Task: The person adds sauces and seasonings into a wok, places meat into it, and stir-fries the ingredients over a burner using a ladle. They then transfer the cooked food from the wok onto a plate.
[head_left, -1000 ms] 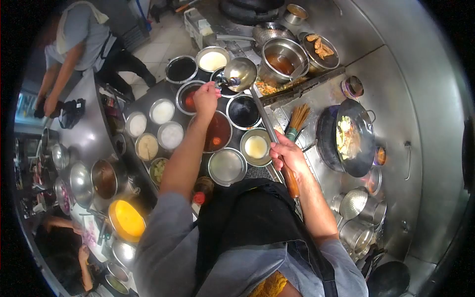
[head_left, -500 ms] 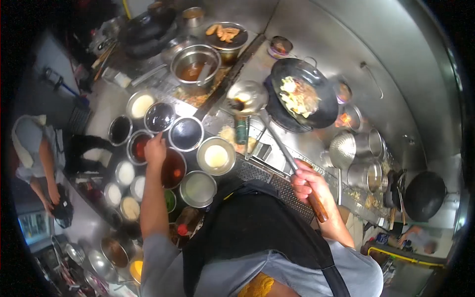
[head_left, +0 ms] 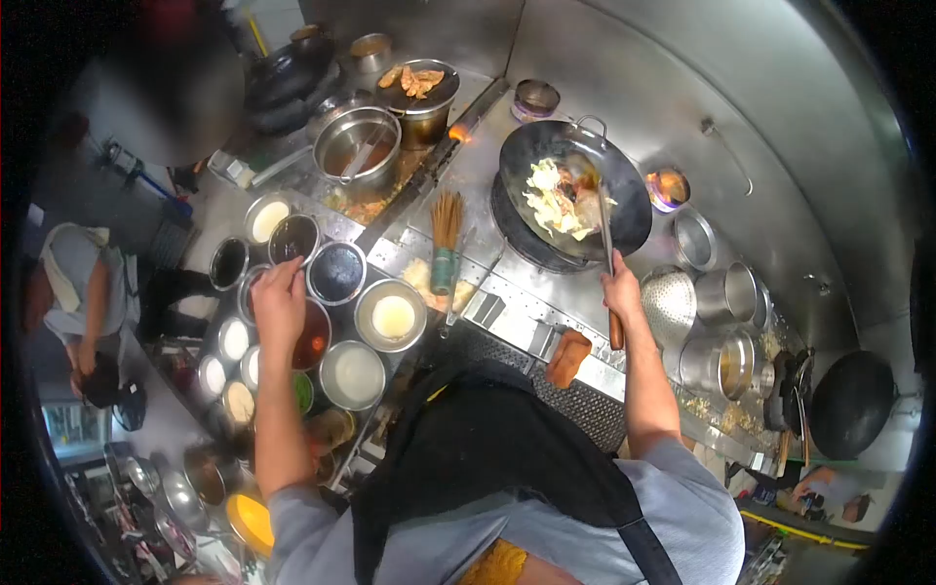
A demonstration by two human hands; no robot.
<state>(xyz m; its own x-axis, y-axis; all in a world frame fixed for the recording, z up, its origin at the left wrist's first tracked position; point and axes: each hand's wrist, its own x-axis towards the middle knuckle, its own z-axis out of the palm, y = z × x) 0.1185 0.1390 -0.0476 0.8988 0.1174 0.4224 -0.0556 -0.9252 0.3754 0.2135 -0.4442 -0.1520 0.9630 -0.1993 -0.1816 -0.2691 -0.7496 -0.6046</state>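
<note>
My right hand [head_left: 622,291] is closed round the wooden handle of a ladle [head_left: 606,216], whose bowl end is down in the food in a black wok [head_left: 629,195]. Pale yellow pieces and browned shreds of food [head_left: 558,200] lie in the wok, with a dark liquid among them. My left hand [head_left: 280,297] is at the near rim of a container of dark sauce [head_left: 295,237], its fingers drawn together; what they grip, if anything, is hidden. Beside that container stand another with dark liquid [head_left: 336,273] and one with red-brown liquid [head_left: 314,333].
A bamboo brush [head_left: 447,229] lies left of the wok. A brown cloth [head_left: 568,358] rests on the stove's front edge. A perforated strainer [head_left: 668,307] and metal pots [head_left: 717,363] stand at right. Another pot [head_left: 358,146] is at the back. A co-worker [head_left: 83,292] stands at far left.
The ladle has moved from left of the wok into it, and its dark contents are now in the food. My right hand went forward. The left hand stays by the sauce containers.
</note>
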